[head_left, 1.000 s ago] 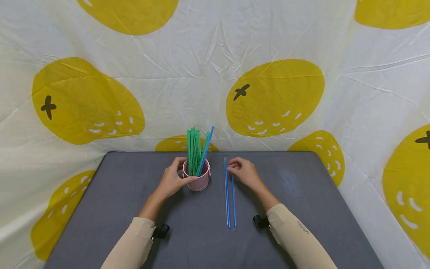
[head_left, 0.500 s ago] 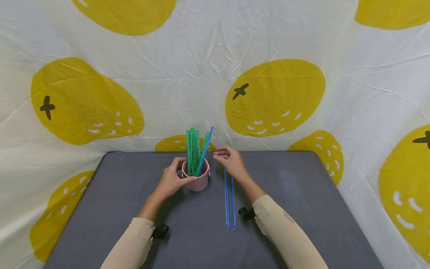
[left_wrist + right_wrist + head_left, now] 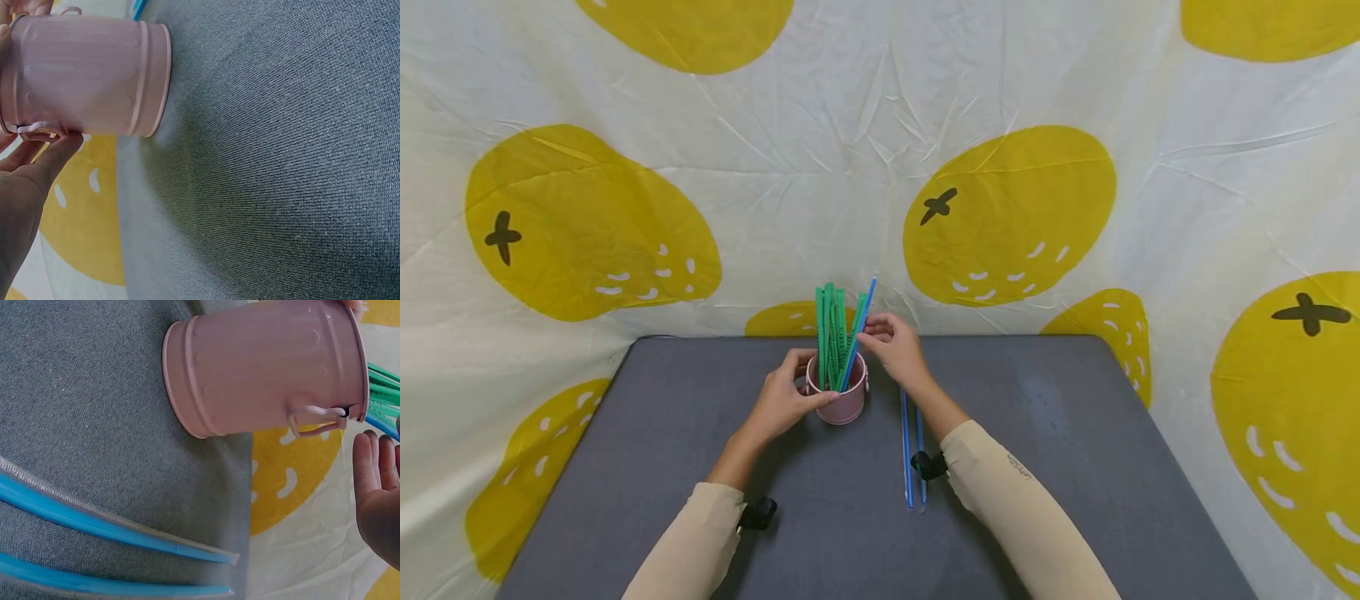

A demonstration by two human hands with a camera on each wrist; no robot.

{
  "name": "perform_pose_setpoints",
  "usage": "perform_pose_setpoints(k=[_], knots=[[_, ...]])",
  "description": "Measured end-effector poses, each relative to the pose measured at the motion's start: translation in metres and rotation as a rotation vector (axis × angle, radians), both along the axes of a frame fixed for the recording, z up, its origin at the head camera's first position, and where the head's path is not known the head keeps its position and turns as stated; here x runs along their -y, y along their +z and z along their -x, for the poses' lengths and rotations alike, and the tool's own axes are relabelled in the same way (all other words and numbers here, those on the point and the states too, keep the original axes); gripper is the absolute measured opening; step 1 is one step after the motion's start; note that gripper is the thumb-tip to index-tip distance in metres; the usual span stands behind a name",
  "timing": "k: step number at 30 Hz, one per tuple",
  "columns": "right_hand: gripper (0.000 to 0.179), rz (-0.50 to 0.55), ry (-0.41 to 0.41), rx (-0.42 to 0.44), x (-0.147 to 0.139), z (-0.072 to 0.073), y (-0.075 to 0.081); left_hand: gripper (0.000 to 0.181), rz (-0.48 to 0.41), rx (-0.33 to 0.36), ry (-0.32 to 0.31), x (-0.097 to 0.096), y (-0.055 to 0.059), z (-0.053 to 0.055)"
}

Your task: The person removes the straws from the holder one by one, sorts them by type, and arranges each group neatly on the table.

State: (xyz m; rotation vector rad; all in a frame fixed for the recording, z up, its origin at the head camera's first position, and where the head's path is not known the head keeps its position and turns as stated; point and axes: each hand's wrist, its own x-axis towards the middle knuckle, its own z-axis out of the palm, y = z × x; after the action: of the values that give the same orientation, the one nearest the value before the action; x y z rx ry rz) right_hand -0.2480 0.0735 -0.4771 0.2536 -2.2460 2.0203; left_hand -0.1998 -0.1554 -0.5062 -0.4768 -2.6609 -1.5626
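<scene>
Pink bucket (image 3: 842, 408) near far tabletop edge (image 3: 992, 343), in left hand (image 3: 780, 406); one blue straw (image 3: 868, 297), several green strips (image 3: 830, 333) inside; right hand (image 3: 897, 348) raised alongside, pinch unclear; two loose straws (image 3: 906, 450).

From head I look forward and down, farthest off: pink bucket (image 3: 842, 408) just below centre. Wrist views sit close, scene turned sideways; all three share bucket, upper left in left wrist, upper right in right wrist. Head and right wrist share blue straws (image 3: 907, 450), lower left in latter.
</scene>
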Motion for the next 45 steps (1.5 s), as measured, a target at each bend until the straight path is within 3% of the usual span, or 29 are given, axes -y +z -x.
perform_pose_setpoints(k=[5, 14, 22, 28, 45], knots=[[0.026, -0.022, -0.018, -0.017, -0.001, 0.001, -0.001, 0.079, -0.004, 0.011, -0.004, -0.001, 0.0, 0.001], [0.028, 0.079, 0.026, 0.032, -0.006, 0.0, 0.012, 0.08, -0.008, 0.018, -0.006, -0.004, 0.0, 0.003], [0.025, 0.081, 0.025, 0.008, -0.014, 0.0, 0.028, 0.079, -0.007, 0.014, -0.008, -0.003, 0.0, 0.004], [0.027, 0.09, 0.025, -0.013, -0.027, -0.001, 0.052, 0.08, -0.007, 0.023, -0.005, -0.004, -0.002, 0.003], [0.019, 0.181, -0.01, -0.256, -0.067, -0.007, 0.129, 0.078, 0.004, 0.033, -0.008, -0.002, 0.001, 0.003]])
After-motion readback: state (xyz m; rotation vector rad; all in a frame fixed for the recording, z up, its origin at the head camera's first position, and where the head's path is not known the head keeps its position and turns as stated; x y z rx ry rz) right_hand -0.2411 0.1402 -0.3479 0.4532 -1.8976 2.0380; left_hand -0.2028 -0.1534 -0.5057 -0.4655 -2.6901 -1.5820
